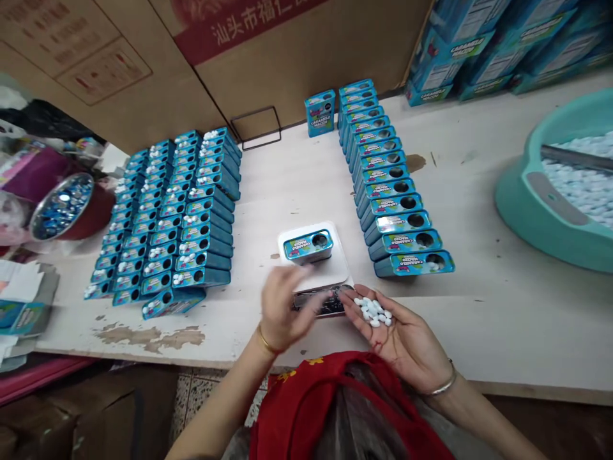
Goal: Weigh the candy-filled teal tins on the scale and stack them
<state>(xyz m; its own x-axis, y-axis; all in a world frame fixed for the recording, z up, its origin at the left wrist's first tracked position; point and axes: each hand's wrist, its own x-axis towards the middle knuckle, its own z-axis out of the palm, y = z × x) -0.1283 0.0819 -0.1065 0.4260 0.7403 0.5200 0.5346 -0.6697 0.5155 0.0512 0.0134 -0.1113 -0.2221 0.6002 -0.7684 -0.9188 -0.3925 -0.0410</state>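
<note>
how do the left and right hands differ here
The left hand is blurred, back upward, above the edge of the digital scale, while the right hand is sharp and palm up. The right hand cups white oval candies; the left hand shows nothing held. The left wrist wears a gold bangle, the right a silver bangle. Both hands are bare and beside the scale.

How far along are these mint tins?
Looks done: the left block of tins shows white mints in its openings. In hand: the right hand cups mints beside the tin on the scale. Left: the right row looks mostly dark-holed, and the green tub holds more mints.
</note>
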